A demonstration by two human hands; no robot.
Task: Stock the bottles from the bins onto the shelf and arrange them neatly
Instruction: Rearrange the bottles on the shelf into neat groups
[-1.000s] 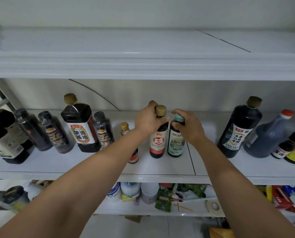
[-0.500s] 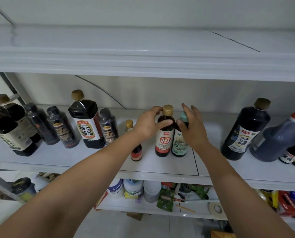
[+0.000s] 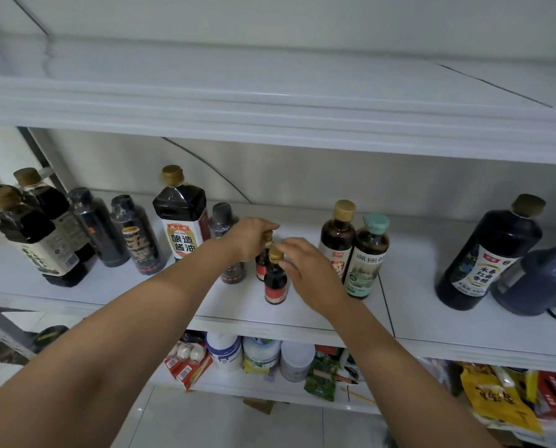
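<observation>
- The left hand [image 3: 249, 238] is closed over the gold cap of the rear small dark glass bottle [image 3: 262, 266], its grip pinching the top from above.
- The right hand [image 3: 305, 270] curls loosely round the gold cap of the front small dark bottle with the red label [image 3: 275, 282]; its fingertips touch the cap, but whether the grip is truly tight I cannot tell.
- Both little bottles stand upright on the white middle shelf [image 3: 302, 313], one just behind the other, between the sleeved dark bottle [image 3: 225, 227] and the gold-capped red-labelled bottle [image 3: 336, 240].
- To do this step well, I would slide each by the cap with the base flat on the shelf, line them side by side with labels forward, and keep the wrists clear of the teal-capped green-labelled bottle [image 3: 367, 257] just beside the right forearm.
- Narrow bottles tip easily, so push low and slowly.
- The shelf is smooth and white, with a seam to the right; larger dark bottles stand at either end.
- The lower shelf [image 3: 270, 391] holds tubs and packets; pale floor tiles show below.
</observation>
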